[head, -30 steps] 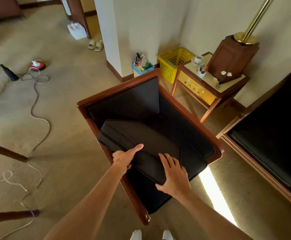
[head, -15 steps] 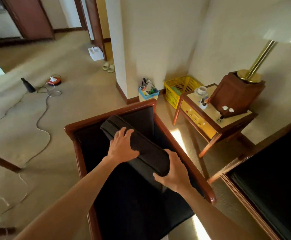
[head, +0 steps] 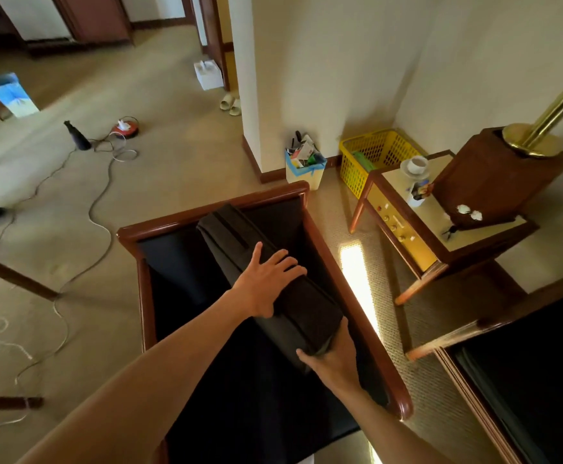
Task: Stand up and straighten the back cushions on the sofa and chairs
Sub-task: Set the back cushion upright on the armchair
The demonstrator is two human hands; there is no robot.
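**Two bare hands stand a dark back cushion on edge in a wooden armchair**

Head camera, looking down: a person leans over a wood-framed armchair (head: 357, 296) with dark upholstery. The back cushion (head: 273, 279), dark and slab-shaped, stands on its long edge inside the chair, running diagonally from the far rail toward the right armrest and leaning close along that armrest. The left hand (head: 266, 283) lies flat on the cushion's upper edge, fingers spread, pressing rather than gripping. The right hand (head: 333, 360) cups the near end of the cushion from below, fingers wrapped round its corner.

To do this step well, the cushion probably needs turning so that its broad face lies flat against the chair back, square to the frame, with the left hand steadying the top while the right swings the near end round.

A side table (head: 440, 259) and a yellow basket (head: 374, 155) stand to the right, well apart from the cushion.

Which rail is the chair's back is hard to judge from this angle. The cushion's lower edge is lost in the dark seat. The right fingertips are hidden under the cushion. Another dark seat at the right edge is cut off, so its cushion cannot be made out.
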